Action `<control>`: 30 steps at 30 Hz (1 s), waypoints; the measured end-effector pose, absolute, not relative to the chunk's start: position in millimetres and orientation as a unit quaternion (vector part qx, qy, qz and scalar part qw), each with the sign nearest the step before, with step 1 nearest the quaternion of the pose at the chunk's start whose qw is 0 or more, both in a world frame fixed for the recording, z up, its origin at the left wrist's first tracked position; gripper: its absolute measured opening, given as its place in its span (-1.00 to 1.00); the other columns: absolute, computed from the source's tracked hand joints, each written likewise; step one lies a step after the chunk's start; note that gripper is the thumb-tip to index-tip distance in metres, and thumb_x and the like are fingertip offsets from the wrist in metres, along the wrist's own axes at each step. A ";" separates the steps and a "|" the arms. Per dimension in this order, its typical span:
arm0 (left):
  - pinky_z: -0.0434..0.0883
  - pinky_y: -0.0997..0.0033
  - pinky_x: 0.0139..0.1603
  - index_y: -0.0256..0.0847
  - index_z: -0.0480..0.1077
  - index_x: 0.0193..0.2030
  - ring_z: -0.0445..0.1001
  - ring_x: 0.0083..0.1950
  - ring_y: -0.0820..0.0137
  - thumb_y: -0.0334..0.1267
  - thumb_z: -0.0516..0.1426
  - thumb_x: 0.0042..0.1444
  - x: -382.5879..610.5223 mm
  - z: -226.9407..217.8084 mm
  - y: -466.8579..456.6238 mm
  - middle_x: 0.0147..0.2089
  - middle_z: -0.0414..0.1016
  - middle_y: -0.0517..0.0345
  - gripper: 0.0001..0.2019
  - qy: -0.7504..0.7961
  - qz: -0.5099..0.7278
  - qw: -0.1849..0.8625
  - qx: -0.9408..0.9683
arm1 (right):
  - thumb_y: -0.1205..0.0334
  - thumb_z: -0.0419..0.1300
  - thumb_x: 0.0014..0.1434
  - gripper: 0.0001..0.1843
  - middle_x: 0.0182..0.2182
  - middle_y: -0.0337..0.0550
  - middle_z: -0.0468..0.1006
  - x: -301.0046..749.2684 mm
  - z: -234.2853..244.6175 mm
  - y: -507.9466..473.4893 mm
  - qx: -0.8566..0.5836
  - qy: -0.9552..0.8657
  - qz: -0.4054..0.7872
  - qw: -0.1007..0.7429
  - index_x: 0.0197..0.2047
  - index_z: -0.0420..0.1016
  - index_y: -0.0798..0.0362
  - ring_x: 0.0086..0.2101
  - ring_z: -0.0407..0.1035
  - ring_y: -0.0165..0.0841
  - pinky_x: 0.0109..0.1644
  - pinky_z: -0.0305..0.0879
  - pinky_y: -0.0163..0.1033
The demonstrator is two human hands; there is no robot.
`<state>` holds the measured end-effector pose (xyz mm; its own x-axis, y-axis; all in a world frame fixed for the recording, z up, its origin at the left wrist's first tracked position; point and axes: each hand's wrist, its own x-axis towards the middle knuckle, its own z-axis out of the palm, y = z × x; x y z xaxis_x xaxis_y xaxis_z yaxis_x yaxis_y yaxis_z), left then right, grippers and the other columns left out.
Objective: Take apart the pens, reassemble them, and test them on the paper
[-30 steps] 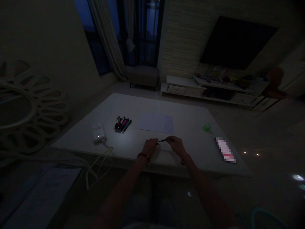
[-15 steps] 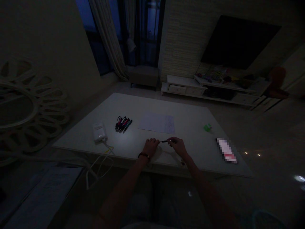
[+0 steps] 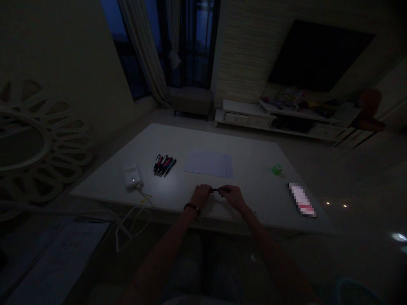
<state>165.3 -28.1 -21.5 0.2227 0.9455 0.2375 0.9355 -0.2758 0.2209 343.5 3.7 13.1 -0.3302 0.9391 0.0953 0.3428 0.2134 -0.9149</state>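
Note:
Near the front edge of the white table [image 3: 254, 152], a slim dark pen [image 3: 215, 190] lies level between my two hands. My left hand [image 3: 201, 195] is closed around its left end, with a dark bracelet on the wrist. The fingertips of my right hand [image 3: 233, 197] pinch the right end. Only a short dark stretch shows between them; both ends are hidden by fingers. Beyond my hands lies a sheet of paper [image 3: 208, 164] with lines of writing on its right part. Several pens [image 3: 164, 165] in mixed colours form a pile to the left.
At the table's left is a white box-shaped device [image 3: 132, 177] with a cable [image 3: 136, 218] hanging over the front edge. A small green object [image 3: 277, 169] and a phone with a blurred screen [image 3: 302, 200] lie at the right. The room is dim.
My right hand has shifted left and slightly down, closer to my left hand. Less of the pen shows between them. My left hand has barely moved.

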 end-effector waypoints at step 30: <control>0.16 0.29 -0.09 -0.16 0.26 -0.04 0.32 -0.12 0.35 -0.21 -0.11 0.27 164.6 -22.7 -31.9 -0.17 0.39 0.09 -0.77 0.574 0.159 -0.022 0.803 | -0.14 0.01 0.13 -0.52 -0.63 -0.24 0.40 342.8 12.8 2.7 -0.450 -0.762 0.380 0.271 -0.57 0.37 0.07 -0.56 0.27 -0.43 -0.46 0.14 -0.35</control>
